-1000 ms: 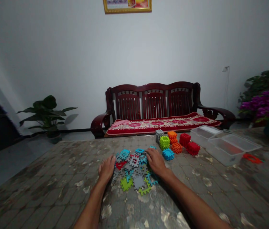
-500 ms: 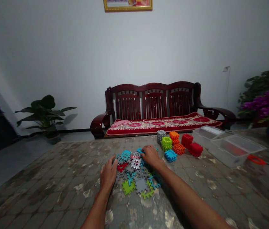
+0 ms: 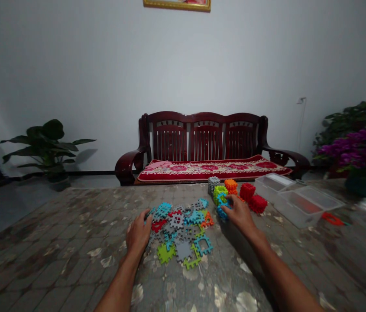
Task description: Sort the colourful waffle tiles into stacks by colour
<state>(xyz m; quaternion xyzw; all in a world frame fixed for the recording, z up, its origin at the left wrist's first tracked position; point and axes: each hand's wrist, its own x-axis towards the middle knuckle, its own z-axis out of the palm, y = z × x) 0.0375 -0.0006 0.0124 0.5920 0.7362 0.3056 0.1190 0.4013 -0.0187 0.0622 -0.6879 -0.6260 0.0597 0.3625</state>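
A loose pile of notched plastic tiles in grey, blue, green, red and orange lies in front of me. My left hand rests at the pile's left edge, fingers apart, holding nothing that I can see. Off to the right, my right hand pinches a blue notched tile, tilted over the blue stack. My fingers partly hide both the tile and the stack. Close around it stand a green stack, a grey stack and an orange stack.
Two red stacks stand right of my right hand. Beyond them are clear plastic boxes and an orange-red object. Purple flowers rise at the far right. A wooden bench stands behind the patterned tabletop.
My right hand has moved from the pile's far right side over to the blue stack, carrying a blue tile. My left hand stays by the pile. The view has shifted slightly.
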